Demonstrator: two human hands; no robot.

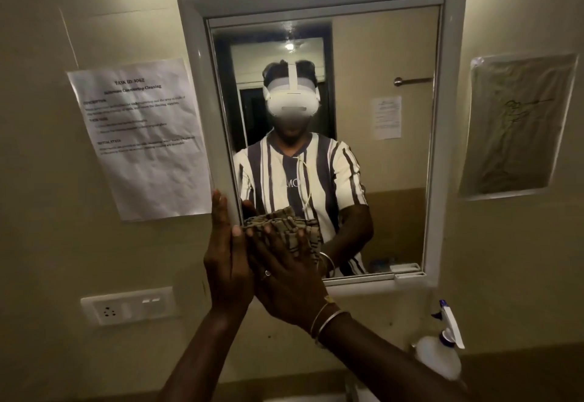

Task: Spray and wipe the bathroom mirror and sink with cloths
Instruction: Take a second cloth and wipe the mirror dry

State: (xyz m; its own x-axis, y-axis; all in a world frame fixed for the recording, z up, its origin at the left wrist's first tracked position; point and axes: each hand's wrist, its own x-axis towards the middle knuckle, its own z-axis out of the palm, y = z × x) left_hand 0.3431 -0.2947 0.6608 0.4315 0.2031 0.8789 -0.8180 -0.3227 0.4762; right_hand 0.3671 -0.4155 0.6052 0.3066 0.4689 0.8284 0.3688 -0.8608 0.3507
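Dim bathroom, beige wall, with a white-framed mirror [325, 136] mounted at centre. Printed sheet [139, 139] taped to the wall left of the frame; a second sheet in a plastic sleeve [518, 126] to the right. Socket plate [129, 305] sits low on the left wall.

Cloth: a checked, bunched cloth [281, 228] lies against the lower left part of the glass, close to the left inner edge of the frame. Its bulk shows above and beyond the fingertips, so the unwiped glass lies upward and to the right of it.

Right hand [290, 278]: laid flat over the cloth, palm toward the glass, fingers extended and slightly spread, pressing the cloth to the mirror. A ring and wrist bangles are visible. This is the nearer and working hand.

Left hand [226, 262]: raised edge-on just left of the right hand, fingers straight and held together, its side touching or nearly touching the cloth's left edge; whether it grips any fabric cannot be told.

Spray bottle [442, 348]: stands upright at lower right, below the mirror, well apart from both hands and untouched. The sink is not clearly in view.

Judgement: the wiping of the mirror is in hand, at the bottom left corner. The coming stroke turns on the cloth sitting ahead of the right fingers, with most of the glass up and rightward; the frame edge close on the left limits travel that way
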